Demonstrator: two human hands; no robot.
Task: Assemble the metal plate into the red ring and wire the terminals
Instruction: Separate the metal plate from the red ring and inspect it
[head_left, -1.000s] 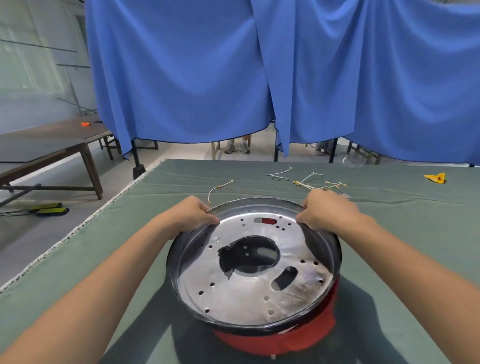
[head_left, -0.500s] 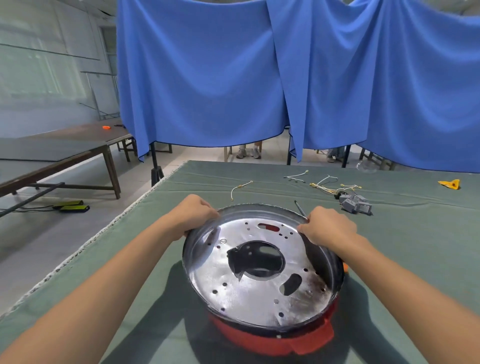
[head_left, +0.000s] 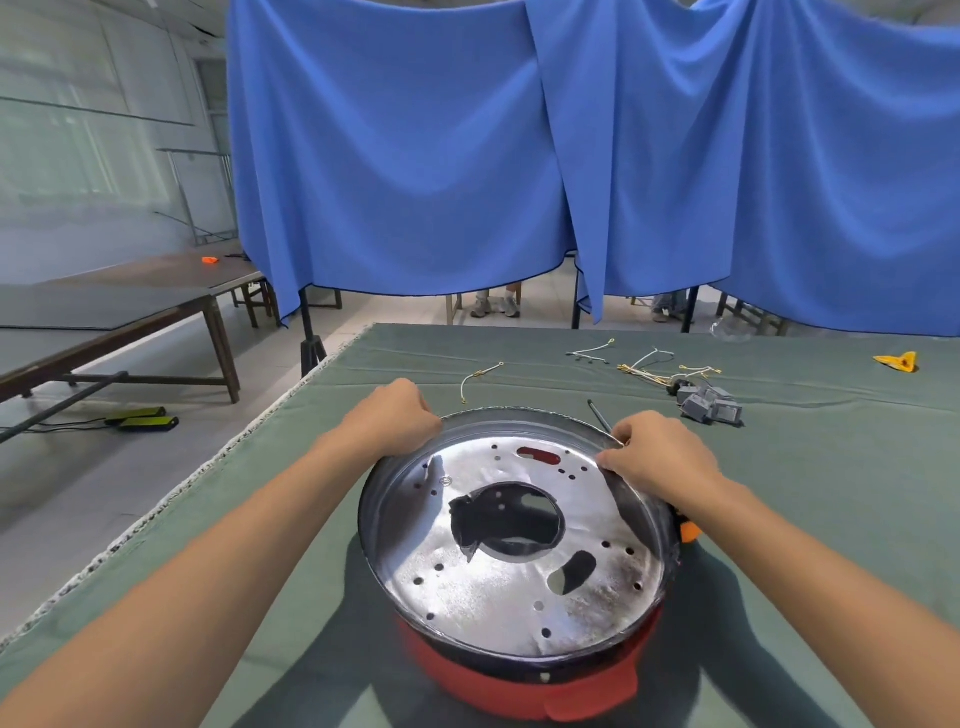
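Your left hand (head_left: 393, 415) and right hand (head_left: 657, 456), fingers curled over the far rim, grip the plate (head_left: 511, 540) at opposite sides, probably to square it in the red ring (head_left: 519, 686) by the table's (head_left: 831, 467) near edge.

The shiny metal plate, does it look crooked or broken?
A bit crooked. The metal plate tilts in the red ring, far edge higher, held by the left hand and right hand. Dark smudges mark its right side; no break shows.
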